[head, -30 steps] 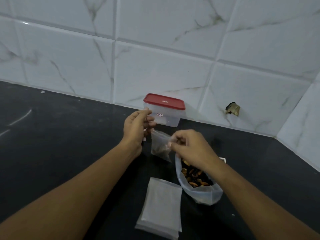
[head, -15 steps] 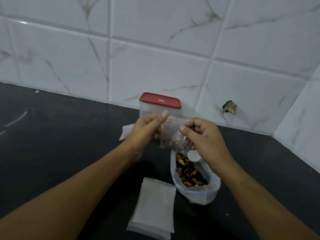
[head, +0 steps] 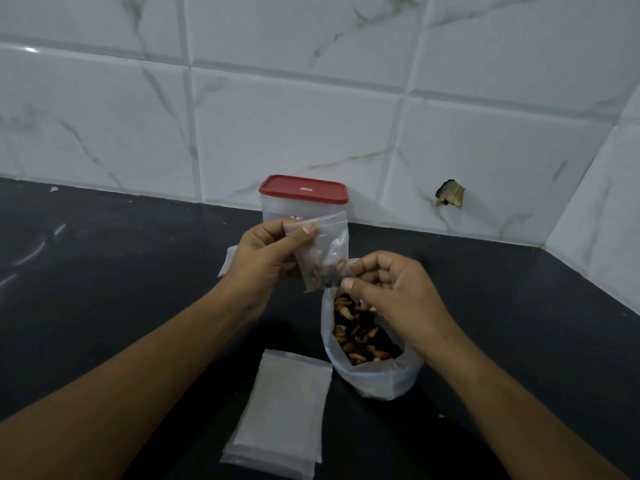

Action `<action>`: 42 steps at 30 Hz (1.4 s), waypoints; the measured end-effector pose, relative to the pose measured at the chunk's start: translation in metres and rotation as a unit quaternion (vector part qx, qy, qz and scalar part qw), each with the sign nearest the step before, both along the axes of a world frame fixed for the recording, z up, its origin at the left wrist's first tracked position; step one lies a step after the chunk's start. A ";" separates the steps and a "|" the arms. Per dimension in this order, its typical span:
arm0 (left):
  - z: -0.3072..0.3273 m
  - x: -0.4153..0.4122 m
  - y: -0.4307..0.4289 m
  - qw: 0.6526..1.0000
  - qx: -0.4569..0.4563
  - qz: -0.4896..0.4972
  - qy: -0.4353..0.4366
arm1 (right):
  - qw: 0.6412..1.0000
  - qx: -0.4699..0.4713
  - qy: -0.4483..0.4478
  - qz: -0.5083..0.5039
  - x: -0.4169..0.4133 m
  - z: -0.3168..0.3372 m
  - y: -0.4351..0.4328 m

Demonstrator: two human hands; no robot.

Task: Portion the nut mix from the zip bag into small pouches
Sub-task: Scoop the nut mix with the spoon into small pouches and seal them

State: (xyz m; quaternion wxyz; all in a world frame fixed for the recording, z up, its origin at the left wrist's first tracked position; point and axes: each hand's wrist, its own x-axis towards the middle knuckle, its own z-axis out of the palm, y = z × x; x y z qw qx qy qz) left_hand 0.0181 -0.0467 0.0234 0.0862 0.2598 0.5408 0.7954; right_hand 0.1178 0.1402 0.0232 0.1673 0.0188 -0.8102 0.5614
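Observation:
My left hand point(head: 266, 259) pinches the top corner of a small clear pouch point(head: 329, 249) that hangs upright above the counter, with a few nuts in its bottom. My right hand point(head: 388, 289) is just right of it, fingers curled, thumb and forefinger at the pouch's lower right corner. Under that hand stands the open zip bag point(head: 372, 372), with the nut mix point(head: 360, 336) showing inside. A stack of empty small pouches point(head: 284, 417) lies flat in front, left of the zip bag.
A clear plastic container with a red lid point(head: 303, 188) stands against the tiled wall behind the pouch. Another small pouch point(head: 227, 263) peeks out behind my left hand. The black countertop point(head: 104, 289) meets a side wall at the right.
Both hands had the pouch by its top half a second ago. Now my left hand holds it higher and upright, and my right hand has dropped to its lower corner.

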 end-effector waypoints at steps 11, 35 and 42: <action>-0.003 -0.003 0.001 1.000 0.006 0.012 -0.017 | 0.996 0.074 -0.041 -0.026 0.001 0.004 0.009; -0.007 0.006 0.011 0.995 -0.065 0.010 0.080 | 0.991 -0.121 0.055 -0.029 0.002 0.010 0.005; -0.007 0.003 0.008 0.997 -0.058 0.000 0.053 | 0.990 -0.120 0.054 -0.041 0.004 0.012 0.006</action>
